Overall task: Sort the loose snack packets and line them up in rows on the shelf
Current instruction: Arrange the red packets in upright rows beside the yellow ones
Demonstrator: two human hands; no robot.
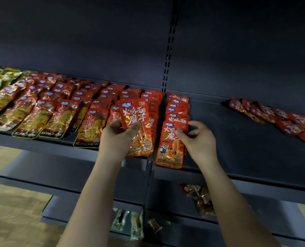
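**Two hands on the newest row: where the line could slip**

The left hand [118,135] grips a red packet [136,126], fingers curled round its lower half, and holds it raised and upright over the front edge of the shelf [246,139]. The right hand [199,139] pinches the right edge of the front packet [170,145] of the newest row [177,111], which runs back from that front edge just right of the slotted upright [167,56]. Left of the upright the shelf carries many finished rows [68,100] of overlapped packets. Well to the right of the upright, towards the back, lies a loose heap of red packets [276,118] not yet sorted

Judging from this, the step in hand is squaring the front packet while the held one waits to be laid. The front packet overhangs the shelf's front edge, so a small tug from the right hand could tip it off onto the lower shelves [166,202], where a few other packets [198,196] lie. The glossy film looks slippery; pushing one packet may slide the overlapped ones behind it and skew the row. The raised packet hangs close to the neighbouring row left of the upright and could brush it out of line when lowered
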